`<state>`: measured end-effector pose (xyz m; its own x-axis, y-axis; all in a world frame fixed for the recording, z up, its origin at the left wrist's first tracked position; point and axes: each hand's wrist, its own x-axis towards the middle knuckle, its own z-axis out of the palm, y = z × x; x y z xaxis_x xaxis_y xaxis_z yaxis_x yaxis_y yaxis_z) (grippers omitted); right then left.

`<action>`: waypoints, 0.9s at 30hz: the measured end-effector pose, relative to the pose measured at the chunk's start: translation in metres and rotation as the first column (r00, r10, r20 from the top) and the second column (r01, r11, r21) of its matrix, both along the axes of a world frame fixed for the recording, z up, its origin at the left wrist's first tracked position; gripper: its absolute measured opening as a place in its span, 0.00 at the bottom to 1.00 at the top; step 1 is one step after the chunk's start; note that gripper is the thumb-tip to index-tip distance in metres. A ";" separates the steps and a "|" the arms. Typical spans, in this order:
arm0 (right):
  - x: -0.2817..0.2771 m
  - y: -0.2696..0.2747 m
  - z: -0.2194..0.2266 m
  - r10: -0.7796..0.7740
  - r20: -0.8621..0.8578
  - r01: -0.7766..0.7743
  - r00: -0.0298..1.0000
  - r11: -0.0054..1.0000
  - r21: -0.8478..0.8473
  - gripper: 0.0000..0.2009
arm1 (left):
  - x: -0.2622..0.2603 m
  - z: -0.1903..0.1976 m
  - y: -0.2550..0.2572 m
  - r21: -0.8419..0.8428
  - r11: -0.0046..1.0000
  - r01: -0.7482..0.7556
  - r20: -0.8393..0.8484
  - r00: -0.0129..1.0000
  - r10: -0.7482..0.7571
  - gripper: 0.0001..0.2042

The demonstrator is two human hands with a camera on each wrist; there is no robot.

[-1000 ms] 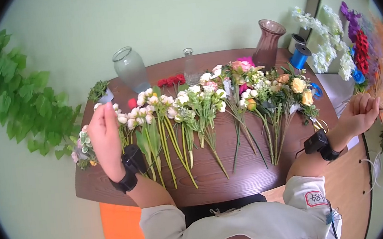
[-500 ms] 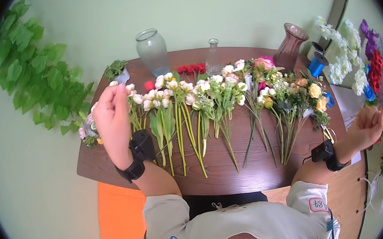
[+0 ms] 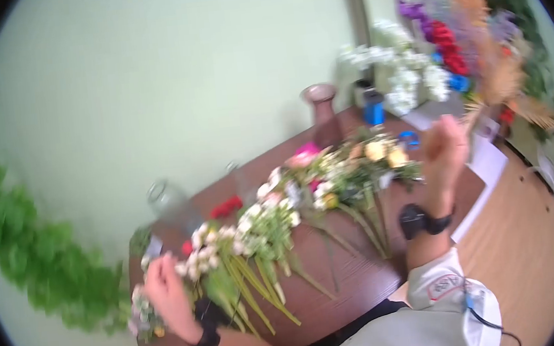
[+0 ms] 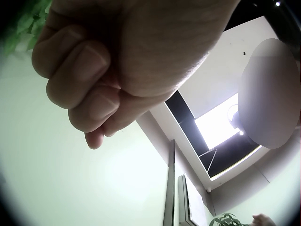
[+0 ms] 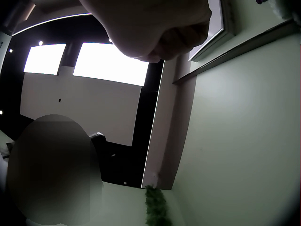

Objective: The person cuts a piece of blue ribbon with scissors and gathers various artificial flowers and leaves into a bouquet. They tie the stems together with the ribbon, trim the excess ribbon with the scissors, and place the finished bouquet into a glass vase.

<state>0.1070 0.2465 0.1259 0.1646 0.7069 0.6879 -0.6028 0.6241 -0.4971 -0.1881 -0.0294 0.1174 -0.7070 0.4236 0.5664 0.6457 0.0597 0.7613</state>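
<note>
My left hand (image 3: 166, 292) is raised over the left end of the table, close to white blooms on green stems (image 3: 203, 261). In the left wrist view its fingers (image 4: 89, 61) curl in toward the palm with nothing in them. My right hand (image 3: 444, 147) is held up beyond the table's right side, next to yellow roses (image 3: 397, 157). The right wrist view shows its fingers (image 5: 181, 43) curled too, gripping nothing. Several artificial flower stems lie in a row across the brown table (image 3: 368, 284), the blooms toward the wall. The head view is blurred.
Along the back stand a clear glass vase (image 3: 167, 200), a small glass bottle (image 3: 236, 177) and a purple vase (image 3: 323, 112). A blue ribbon spool (image 3: 373, 109) is near the back right corner. Leafy vines (image 3: 30, 243) hang at left; white blossoms (image 3: 404, 74) stand at right.
The head view has swung right and tilted, so the table now slants and more flowers show at right. Both hands stay raised without anything in them; the right hand appears more upright.
</note>
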 end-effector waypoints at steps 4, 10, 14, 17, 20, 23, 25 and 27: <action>-0.015 -0.012 0.008 0.031 -0.052 -0.031 0.998 0.999 -0.013 0.16 | 0.021 0.009 0.007 0.018 0.998 -0.057 -0.108 0.992 0.058 0.07; -0.018 -0.012 0.012 0.020 -0.068 -0.023 0.997 0.999 -0.043 0.17 | 0.021 0.005 0.010 -0.036 0.992 -0.125 -0.069 0.990 0.122 0.07; -0.016 -0.008 0.006 0.045 -0.035 -0.046 0.998 0.999 -0.017 0.16 | 0.018 0.005 0.018 -0.076 0.997 -0.021 -0.098 0.995 0.013 0.07; -0.023 -0.005 0.003 0.059 0.107 -0.058 0.992 0.998 -0.011 0.16 | 0.023 0.007 0.016 -0.135 0.988 -0.069 -0.062 0.996 0.061 0.08; -0.035 -0.008 0.001 0.046 0.270 -0.040 0.962 0.999 -0.026 0.15 | 0.023 0.005 0.021 -0.121 0.993 0.010 -0.035 0.999 -0.015 0.08; -0.063 -0.014 -0.005 0.097 0.325 -0.073 0.941 0.994 -0.087 0.16 | 0.033 -0.001 0.040 -0.275 0.958 0.081 -0.001 0.996 -0.084 0.09; -0.091 -0.020 -0.015 0.141 0.462 -0.093 0.875 0.988 -0.125 0.16 | 0.039 -0.017 0.064 -0.283 0.955 0.092 -0.217 0.964 -0.157 0.10; -0.123 -0.029 -0.028 0.161 0.629 -0.142 0.761 0.987 -0.081 0.15 | 0.046 -0.025 0.084 -0.431 0.896 0.109 -0.232 0.946 -0.227 0.11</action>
